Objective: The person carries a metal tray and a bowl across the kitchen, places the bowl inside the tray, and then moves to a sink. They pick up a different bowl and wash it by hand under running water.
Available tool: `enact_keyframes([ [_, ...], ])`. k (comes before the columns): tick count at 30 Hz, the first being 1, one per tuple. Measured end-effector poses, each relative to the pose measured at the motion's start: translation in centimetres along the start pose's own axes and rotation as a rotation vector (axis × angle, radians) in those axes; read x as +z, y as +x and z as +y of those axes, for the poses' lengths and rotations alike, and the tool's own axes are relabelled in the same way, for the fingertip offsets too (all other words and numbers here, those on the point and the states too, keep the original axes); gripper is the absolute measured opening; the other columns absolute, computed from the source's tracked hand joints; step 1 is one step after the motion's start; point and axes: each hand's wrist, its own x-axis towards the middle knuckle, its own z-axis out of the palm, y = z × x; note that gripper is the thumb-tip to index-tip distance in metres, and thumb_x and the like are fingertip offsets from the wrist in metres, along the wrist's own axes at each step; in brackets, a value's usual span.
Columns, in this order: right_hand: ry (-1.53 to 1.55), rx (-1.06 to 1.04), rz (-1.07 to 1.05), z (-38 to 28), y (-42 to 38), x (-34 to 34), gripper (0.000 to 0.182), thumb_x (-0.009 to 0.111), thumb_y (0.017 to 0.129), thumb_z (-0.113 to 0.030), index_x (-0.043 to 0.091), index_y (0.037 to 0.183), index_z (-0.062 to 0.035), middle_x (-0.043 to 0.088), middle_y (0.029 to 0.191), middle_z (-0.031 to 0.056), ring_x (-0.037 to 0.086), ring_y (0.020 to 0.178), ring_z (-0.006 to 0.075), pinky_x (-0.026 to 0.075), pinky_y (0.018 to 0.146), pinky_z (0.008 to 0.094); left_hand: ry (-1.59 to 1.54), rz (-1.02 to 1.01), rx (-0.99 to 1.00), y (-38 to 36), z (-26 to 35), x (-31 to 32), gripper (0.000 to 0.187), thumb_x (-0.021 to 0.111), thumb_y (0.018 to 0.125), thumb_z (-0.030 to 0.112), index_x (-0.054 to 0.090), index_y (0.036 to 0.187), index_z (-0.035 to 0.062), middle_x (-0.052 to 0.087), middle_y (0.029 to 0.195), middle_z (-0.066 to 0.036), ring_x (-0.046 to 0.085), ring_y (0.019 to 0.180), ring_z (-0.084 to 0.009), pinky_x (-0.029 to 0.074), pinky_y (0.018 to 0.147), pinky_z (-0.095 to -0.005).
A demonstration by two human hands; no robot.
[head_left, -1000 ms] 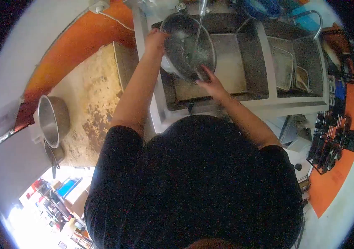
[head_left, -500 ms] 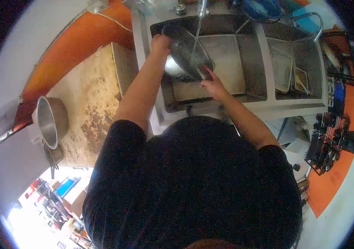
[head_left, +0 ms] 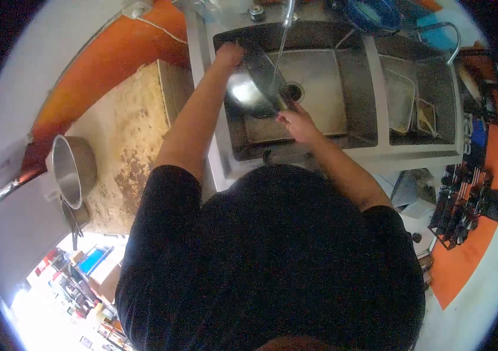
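A shiny metal bowl (head_left: 245,93) is tipped steeply on its side over the left sink basin (head_left: 322,88), its opening turned toward the right. My left hand (head_left: 230,55) is closed around the far-left rim of the bowl. Lower down, my right hand (head_left: 297,123) grips the near-right rim, its fingers partly hidden. A thin stream of water from the faucet (head_left: 288,16) falls at the bowl's open side. Right beside the bowl, the dark drain (head_left: 292,92) shows in the basin floor.
To the right, the second basin (head_left: 421,136) contains wire-framed baskets or strainers (head_left: 400,99). A blue bowl (head_left: 372,14) sits behind the sinks. On the left, a large metal pot (head_left: 76,169) lies on its side on a worn counter (head_left: 129,134). A utensil rack (head_left: 459,202) stands far right.
Both hands have tipped the bowl further onto its side, so more of its shiny outside shows and its opening looks narrower. The drain has come into sight.
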Motion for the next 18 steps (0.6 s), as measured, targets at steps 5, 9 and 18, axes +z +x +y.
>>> enact_keyframes([
  [5,-0.01,-0.276,0.044,2.5,2.2,0.7,0.035,0.063,0.083,-0.001,0.049,0.116,0.0035,0.056,0.109,0.0138,0.057,0.103,0.0254,0.053,0.085,0.0344,0.361,-0.421,-0.035,2.9,2.8,-0.2,0.035,0.062,0.082,0.028,0.065,0.106,0.0031,0.066,0.103,-0.018,0.062,0.103,-0.036,0.052,0.085,-0.0441],
  [9,0.579,0.391,0.112,-2.5,1.2,1.6,0.043,0.061,0.085,-0.004,0.043,0.124,-0.0035,0.054,0.103,0.0107,0.057,0.082,0.021,0.054,0.073,0.0321,-0.135,-0.29,-0.338,4.1,2.7,4.4,0.043,0.057,0.084,0.034,0.062,0.115,0.0055,0.058,0.12,-0.022,0.057,0.112,-0.0376,0.047,0.091,-0.0506],
  [18,-0.098,0.46,0.068,-6.4,2.2,3.6,0.058,0.059,0.091,-0.027,0.031,0.138,-0.0068,0.052,0.117,0.0118,0.058,0.083,0.0209,0.051,0.07,0.034,-0.116,-0.135,0.024,-0.4,5.7,9.6,0.031,0.051,0.084,0.017,0.064,0.112,0.0113,0.064,0.108,-0.017,0.064,0.095,-0.0311,0.052,0.085,-0.0406],
])
